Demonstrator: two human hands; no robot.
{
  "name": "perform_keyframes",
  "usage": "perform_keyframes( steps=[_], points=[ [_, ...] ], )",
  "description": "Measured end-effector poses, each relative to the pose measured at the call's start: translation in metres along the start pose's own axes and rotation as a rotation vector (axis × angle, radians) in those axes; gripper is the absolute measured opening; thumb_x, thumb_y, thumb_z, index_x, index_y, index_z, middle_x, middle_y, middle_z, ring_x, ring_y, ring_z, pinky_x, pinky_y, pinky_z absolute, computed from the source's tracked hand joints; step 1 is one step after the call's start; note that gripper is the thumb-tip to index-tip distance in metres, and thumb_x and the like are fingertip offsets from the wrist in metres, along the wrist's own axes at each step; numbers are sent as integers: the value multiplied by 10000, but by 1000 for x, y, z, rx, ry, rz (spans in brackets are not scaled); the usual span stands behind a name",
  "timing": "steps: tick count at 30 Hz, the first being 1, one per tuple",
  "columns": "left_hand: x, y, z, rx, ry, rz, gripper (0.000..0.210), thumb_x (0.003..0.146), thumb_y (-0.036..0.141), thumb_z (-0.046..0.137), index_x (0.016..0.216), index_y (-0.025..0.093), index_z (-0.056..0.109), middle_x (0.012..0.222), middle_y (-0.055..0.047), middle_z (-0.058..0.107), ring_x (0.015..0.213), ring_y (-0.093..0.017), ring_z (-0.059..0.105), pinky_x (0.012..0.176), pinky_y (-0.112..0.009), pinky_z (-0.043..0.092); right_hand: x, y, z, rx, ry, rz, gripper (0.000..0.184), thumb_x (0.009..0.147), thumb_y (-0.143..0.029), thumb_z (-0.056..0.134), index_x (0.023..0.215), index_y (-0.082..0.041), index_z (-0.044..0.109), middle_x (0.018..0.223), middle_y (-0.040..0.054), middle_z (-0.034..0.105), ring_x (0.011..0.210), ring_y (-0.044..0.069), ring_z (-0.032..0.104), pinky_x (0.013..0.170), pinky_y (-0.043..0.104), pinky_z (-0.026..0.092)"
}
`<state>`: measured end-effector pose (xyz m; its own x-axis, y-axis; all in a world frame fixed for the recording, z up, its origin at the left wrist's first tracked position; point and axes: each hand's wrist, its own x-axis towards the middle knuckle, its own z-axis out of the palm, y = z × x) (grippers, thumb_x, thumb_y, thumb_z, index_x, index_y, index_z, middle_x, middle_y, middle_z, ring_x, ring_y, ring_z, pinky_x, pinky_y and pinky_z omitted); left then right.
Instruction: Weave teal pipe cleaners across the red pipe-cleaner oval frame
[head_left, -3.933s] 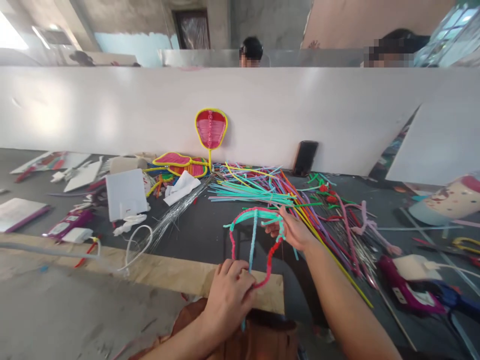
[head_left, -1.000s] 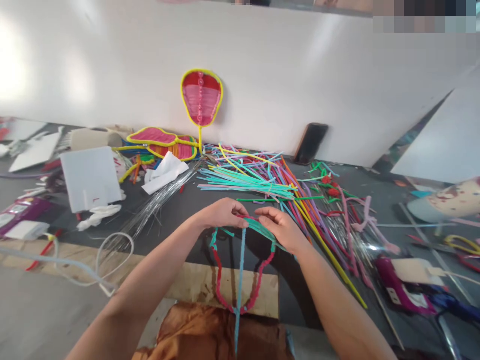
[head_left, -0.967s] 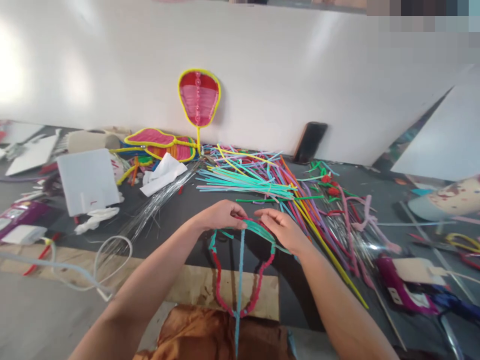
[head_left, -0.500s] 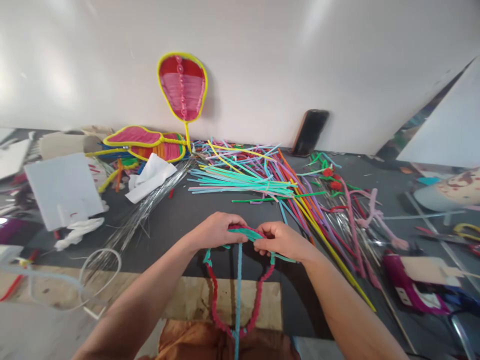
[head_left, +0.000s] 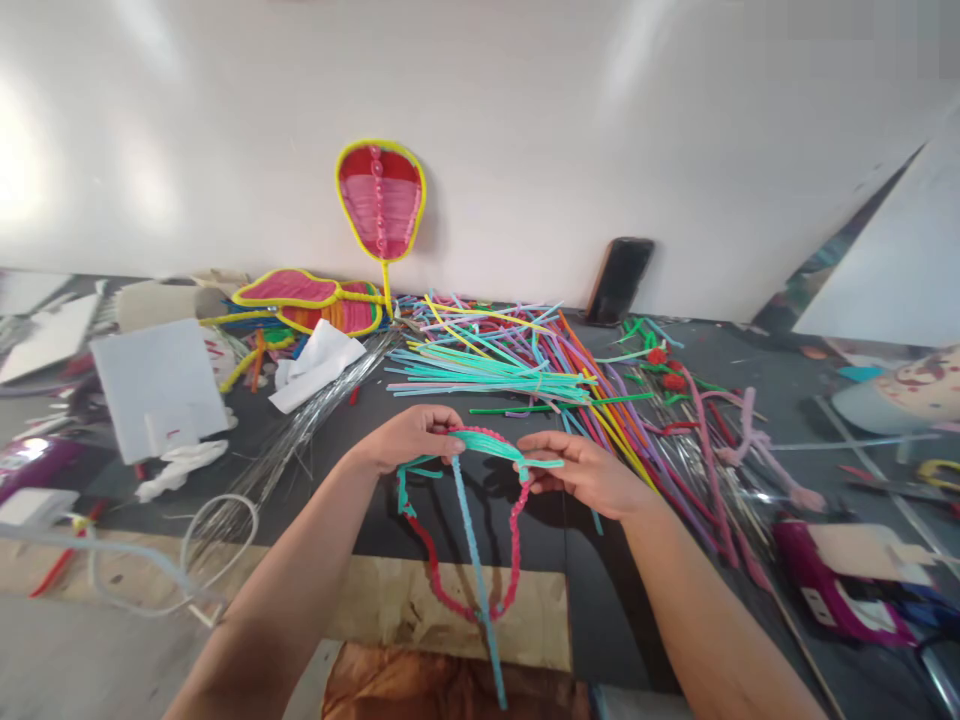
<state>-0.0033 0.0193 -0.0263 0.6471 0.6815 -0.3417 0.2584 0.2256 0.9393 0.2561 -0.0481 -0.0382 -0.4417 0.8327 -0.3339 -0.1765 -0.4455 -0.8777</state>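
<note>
I am pinching the teal top of a pipe-cleaner frame (head_left: 480, 520) with my left hand (head_left: 409, 438) and right hand (head_left: 585, 470), both closed on it above the counter's (head_left: 375, 440) near edge. Judging by the loose ends, keeping each wrap tight against the red loop matters; spare stems (head_left: 517, 365) are lying just beyond.

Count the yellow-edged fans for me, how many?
2: one fan stands upright against the white wall; another fan lies flat left of it. More may hide in the clutter.
</note>
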Motion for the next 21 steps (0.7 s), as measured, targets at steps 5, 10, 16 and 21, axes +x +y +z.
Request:
perform_keyframes(
  steps=[5,10,16,21],
  points=[
    [0,-3,-4,-9,10,25,266,688,342,690,808,139,567,649,20,615,599,-99,576,596,-211,440,2,8,11,33,12,-104,320,754,-363,683,1010,-179,627,973,81,683,823,158,645,750,310,495],
    [1,-3,-1,-20,1,46,254,703,330,685,825,139,568,757,-16,670,688,-111,602,647,-218,442,9,14,20,158,97,-81,288,736,-434,679,844,-172,628,726,28,672,647,131,614,595,254,469],
    [2,-3,2,-60,15,64,243,700,297,702,826,135,572,723,-5,664,636,-88,580,584,-187,409,11,16,30,272,38,-49,271,748,-420,672,723,-168,575,622,-12,590,534,93,526,525,224,411],
    [2,-4,0,-111,50,73,260,691,300,716,828,124,582,730,-33,681,635,-102,599,622,-215,451,12,15,24,126,209,-97,328,752,-489,632,844,-180,577,695,6,599,574,115,550,557,255,455]
  ],
)
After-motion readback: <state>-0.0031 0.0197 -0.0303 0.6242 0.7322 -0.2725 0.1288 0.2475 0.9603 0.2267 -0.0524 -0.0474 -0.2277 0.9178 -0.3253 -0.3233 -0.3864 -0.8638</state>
